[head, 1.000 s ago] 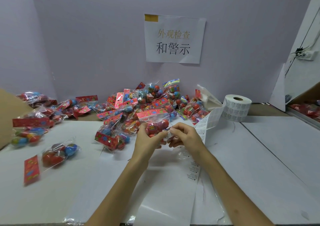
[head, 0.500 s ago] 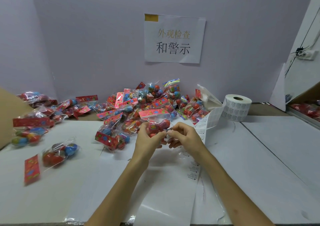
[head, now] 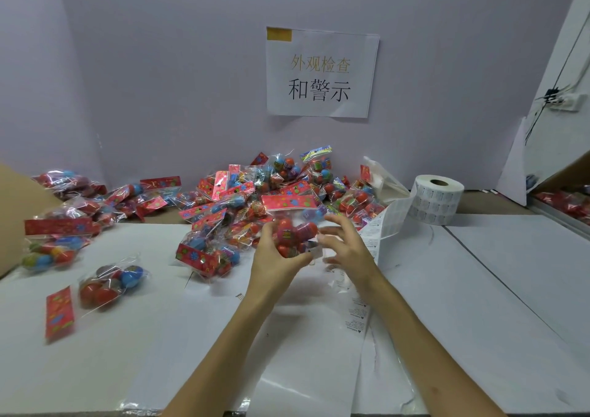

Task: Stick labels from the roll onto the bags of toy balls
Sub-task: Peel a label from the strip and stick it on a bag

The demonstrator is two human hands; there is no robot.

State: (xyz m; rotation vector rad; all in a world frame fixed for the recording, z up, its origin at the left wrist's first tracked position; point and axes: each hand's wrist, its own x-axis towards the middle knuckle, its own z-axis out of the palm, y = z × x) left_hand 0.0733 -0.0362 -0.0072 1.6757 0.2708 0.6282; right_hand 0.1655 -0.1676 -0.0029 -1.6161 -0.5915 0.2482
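Crinkly clear film, light by the look of it: the bag (head: 303, 225) will sag and slip, so I judge the sure hold is around the balls (head: 285, 232), where my left hand (head: 274, 258) grips it from below. It hangs above the table (head: 479, 289), in front of the pile (head: 236, 199). Its header card (head: 289, 201) is red and flowered (blur hides the rest). My right hand (head: 346, 247) is spread loose just beside it, holding nothing I can see. The roll (head: 437, 197) stands well to the right.
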